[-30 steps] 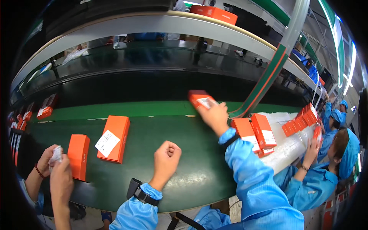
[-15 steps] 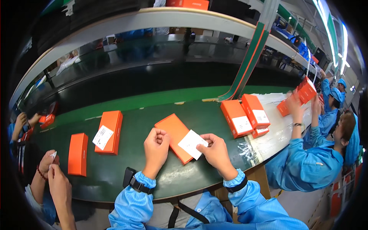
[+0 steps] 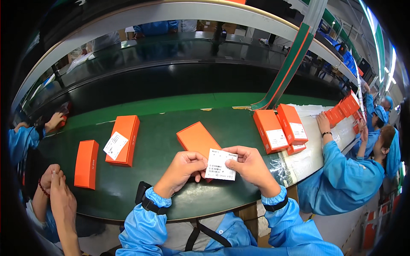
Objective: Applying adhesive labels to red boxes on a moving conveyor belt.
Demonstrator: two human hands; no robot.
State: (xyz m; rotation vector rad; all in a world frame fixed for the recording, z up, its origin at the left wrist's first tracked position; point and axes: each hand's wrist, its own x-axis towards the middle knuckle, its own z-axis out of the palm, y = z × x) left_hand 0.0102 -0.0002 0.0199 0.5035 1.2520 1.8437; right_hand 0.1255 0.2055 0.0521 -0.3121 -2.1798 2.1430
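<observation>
A white printed label [image 3: 218, 168] is held upright in front of me between both hands. My right hand [image 3: 252, 168] pinches its right side, thumb on the printed face. At the label's left edge, the fingers of my left hand [image 3: 184, 168] are closed in a pinch. An orange box [image 3: 198, 138] lies slantwise on the green table just beyond, its near end partly hidden by the label and my hands. To the left is another orange box [image 3: 126, 132] with a white label [image 3: 115, 145] lying askew on it. Farther left stands a plain orange box [image 3: 86, 164].
Labelled orange boxes [image 3: 270, 126] are grouped at right beside a green post [image 3: 284, 64]. A co-worker in blue [image 3: 341, 183] handles orange boxes [image 3: 341, 109] at far right. Another person's hands [image 3: 60, 192] are close at left. A dark conveyor [image 3: 171, 81] runs behind the green table [image 3: 149, 187].
The label has been raised from over the orange box and turned upright toward me. My left hand has moved right to its edge. The co-worker's hands at right have lowered.
</observation>
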